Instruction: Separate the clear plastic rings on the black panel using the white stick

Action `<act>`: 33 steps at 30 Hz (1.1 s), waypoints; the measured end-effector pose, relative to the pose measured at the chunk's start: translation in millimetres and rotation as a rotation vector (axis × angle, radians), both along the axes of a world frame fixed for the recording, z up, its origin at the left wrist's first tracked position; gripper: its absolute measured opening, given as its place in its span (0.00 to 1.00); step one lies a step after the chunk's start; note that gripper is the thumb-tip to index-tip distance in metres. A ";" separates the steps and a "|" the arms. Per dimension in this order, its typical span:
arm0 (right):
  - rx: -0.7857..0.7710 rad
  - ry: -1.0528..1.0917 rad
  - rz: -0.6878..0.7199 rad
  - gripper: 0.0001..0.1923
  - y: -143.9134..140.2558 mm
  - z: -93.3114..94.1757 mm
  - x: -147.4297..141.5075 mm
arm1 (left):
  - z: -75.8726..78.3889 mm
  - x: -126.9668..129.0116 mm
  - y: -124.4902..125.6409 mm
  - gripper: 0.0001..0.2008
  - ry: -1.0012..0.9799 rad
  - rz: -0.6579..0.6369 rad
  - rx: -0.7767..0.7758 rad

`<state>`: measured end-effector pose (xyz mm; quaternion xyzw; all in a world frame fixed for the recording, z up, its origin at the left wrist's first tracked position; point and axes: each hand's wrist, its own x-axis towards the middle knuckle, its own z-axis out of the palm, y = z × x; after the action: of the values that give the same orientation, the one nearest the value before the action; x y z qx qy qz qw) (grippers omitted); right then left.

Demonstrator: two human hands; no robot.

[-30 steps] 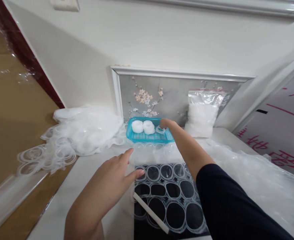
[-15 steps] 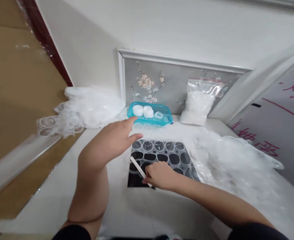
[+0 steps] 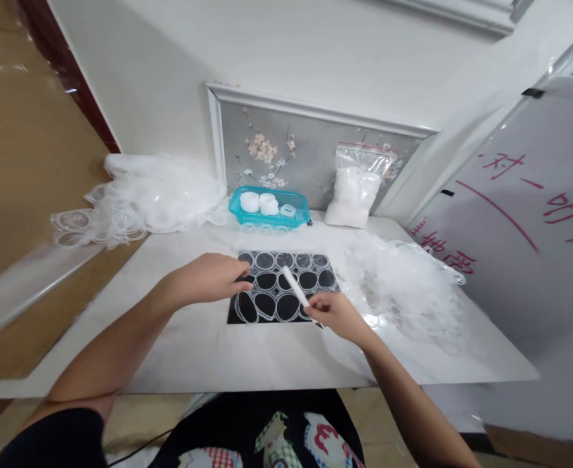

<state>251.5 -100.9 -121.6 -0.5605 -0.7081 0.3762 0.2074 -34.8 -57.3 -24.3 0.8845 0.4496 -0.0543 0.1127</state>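
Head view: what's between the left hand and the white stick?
Just part of the clear ring sheet, with the black mat showing through its openings.

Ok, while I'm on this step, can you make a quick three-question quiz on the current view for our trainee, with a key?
1. True or false: the right hand grips the white stick.
2. In the picture, where is the zip bag relative to the blue basket? A) to its left; B) to its right; C) inside it.
3. Fill the gap: the left hand extends over the ____ edge of the black mat.

Key: 1. true; 2. B; 3. left.
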 end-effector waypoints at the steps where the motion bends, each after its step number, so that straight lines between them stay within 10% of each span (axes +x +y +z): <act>1: 0.019 0.029 -0.027 0.13 -3.3 -2.5 15.2 | -14.7 -1.2 5.7 0.18 0.003 0.007 -0.003; 8: -0.063 -0.134 0.160 0.11 -17.7 -0.9 64.6 | -92.7 -29.0 -7.5 0.19 -0.266 -0.108 -0.213; 15: -0.222 -0.220 0.339 0.13 -15.3 7.5 63.4 | -83.5 -40.1 -21.6 0.19 -0.392 -0.227 -0.384; 25: -0.316 -0.138 0.191 0.17 -42.9 23.1 75.7 | -96.0 -44.8 -29.3 0.19 -0.369 -0.402 -0.303; 33: -0.255 0.626 -0.271 0.16 32.0 -7.7 23.4 | -114.2 -39.6 -22.2 0.18 -0.467 -0.164 0.121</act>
<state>274.9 -68.9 -129.4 -0.5283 -0.4769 0.5838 0.3907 -74.5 -79.5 -138.5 0.9116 0.3406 0.1697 0.1556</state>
